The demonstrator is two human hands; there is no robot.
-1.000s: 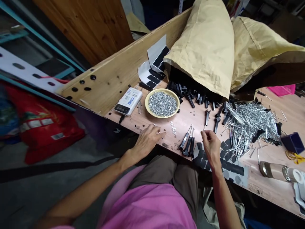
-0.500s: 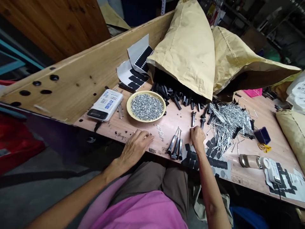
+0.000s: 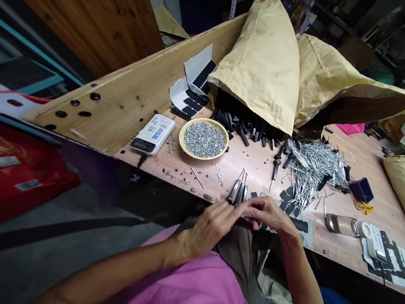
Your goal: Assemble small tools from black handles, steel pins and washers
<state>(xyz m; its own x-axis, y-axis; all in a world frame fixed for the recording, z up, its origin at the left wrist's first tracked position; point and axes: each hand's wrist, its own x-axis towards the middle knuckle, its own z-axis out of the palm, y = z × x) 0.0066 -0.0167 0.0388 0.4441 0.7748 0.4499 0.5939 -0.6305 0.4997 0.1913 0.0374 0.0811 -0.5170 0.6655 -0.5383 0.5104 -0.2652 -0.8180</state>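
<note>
My left hand (image 3: 213,226) and my right hand (image 3: 268,215) meet over my lap at the table's front edge. Fingertips of both are pressed together, and what is between them is hidden. Just beyond them lie several black plastic parts (image 3: 239,190) with metal pins sticking out. A small cluster of washers (image 3: 219,174) rests on the tabletop, and a loose pin (image 3: 198,178) lies to its left. Behind these stands a yellow bowl (image 3: 181,141) filled with small metal washers. Another black part with a pin (image 3: 276,166) lies farther right.
A heap of metal pins (image 3: 316,169) covers the table at right. Black parts spill from a large paper sack (image 3: 262,63). Nearby are a white power bank (image 3: 153,134), a glass bottle (image 3: 341,226), a dark blue cup (image 3: 361,190) and black sticker sheets (image 3: 303,232).
Both hands have drawn back to the table edge and come together. A black part near my right hand has left its spot. A pin now shows where my left hand was.
</note>
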